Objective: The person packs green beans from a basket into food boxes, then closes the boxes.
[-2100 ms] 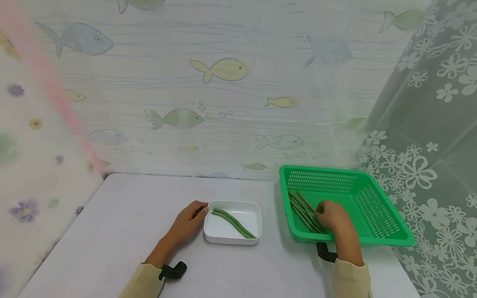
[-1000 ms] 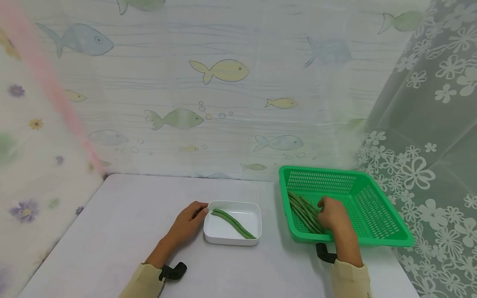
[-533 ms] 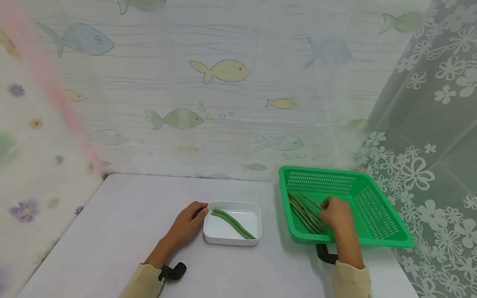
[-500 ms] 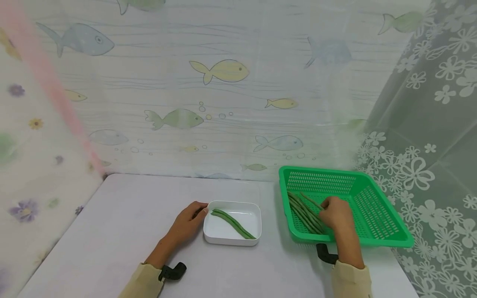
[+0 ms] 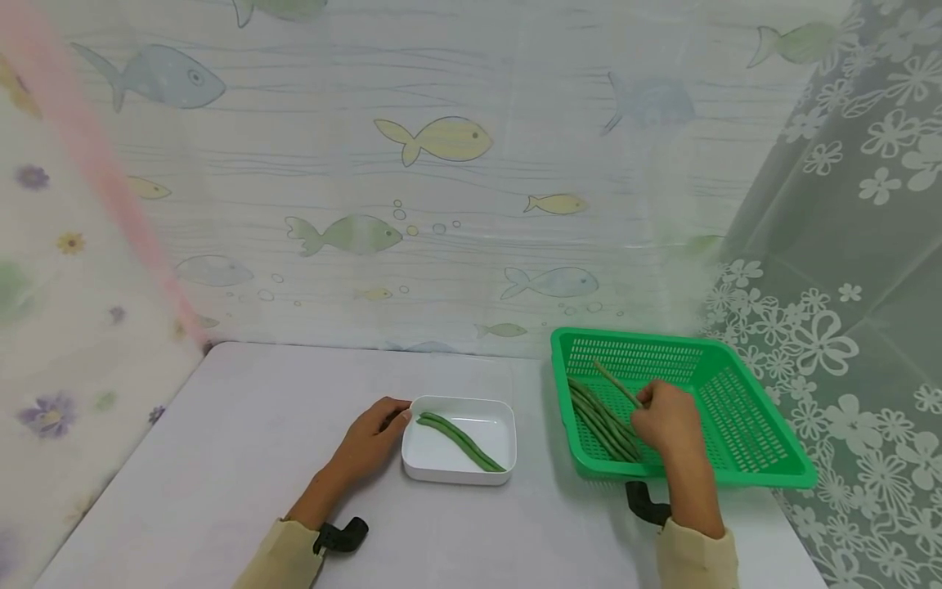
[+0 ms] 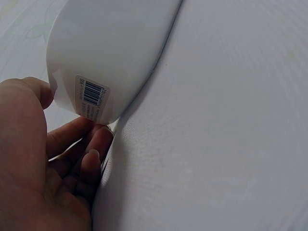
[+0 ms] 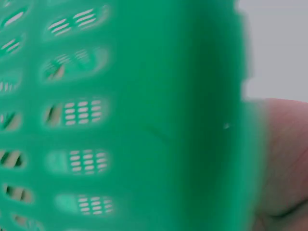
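My left hand point(image 5: 371, 442) holds the left end of a small white rectangular box point(image 5: 434, 473), thumb at the rim and bent fingers against the outer wall. The left wrist view shows a barcode label point(image 6: 91, 94) beside those fingertips. Inside the box lie a couple of green beans point(image 5: 464, 442), side by side. My right hand point(image 5: 668, 419) is over the green plastic basket point(image 5: 751, 393), pinching one green bean point(image 5: 616, 381) that slants up to the left. Several other green beans point(image 5: 599, 421) lie bunched along the basket's left side. In the right wrist view the basket wall hides the fingertips.
Both containers stand on a white-covered table point(image 5: 257, 425), the basket right of the box with a gap between them. A fish-print curtain point(image 5: 441, 245) hangs behind the table. A lace-patterned sheer curtain point(image 5: 846, 327) is close to the basket's right side.
The right hand has separated one green bean from the bunch and raised it a little, up and to the right. My left hand and the white box have not moved.
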`<state>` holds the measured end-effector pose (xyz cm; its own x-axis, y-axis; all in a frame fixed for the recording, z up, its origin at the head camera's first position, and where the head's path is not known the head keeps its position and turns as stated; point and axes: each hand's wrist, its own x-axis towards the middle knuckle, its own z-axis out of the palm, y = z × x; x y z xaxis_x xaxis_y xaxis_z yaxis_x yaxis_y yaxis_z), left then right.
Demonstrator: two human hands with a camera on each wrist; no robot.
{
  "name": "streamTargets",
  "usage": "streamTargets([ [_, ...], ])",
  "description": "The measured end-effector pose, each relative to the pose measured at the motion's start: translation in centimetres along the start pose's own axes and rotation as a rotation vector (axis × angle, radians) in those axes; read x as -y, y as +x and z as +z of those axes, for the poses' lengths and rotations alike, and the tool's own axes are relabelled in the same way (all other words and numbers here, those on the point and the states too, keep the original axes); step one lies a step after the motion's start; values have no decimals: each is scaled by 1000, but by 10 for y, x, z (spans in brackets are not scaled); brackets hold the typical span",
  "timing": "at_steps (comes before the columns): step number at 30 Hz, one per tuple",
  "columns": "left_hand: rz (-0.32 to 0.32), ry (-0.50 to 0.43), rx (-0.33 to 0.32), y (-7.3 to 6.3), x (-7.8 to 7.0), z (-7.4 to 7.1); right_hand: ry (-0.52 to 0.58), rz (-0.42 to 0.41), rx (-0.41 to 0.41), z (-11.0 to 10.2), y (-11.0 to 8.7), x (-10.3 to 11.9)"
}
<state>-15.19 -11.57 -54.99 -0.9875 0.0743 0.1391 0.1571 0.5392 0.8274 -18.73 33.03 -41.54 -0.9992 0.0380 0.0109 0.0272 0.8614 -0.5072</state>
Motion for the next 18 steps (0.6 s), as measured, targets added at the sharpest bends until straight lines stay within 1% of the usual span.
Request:
streamTargets([
  [4,0,-1,3,1,1,0,18,-18,-8,-4,-4,7],
  [10,-3,-5,7,1,1,1,42,-75,-40,-8,-14,19],
  [18,-12,-1,1,0,1,2,63,-158,-75,-11,-29,43],
])
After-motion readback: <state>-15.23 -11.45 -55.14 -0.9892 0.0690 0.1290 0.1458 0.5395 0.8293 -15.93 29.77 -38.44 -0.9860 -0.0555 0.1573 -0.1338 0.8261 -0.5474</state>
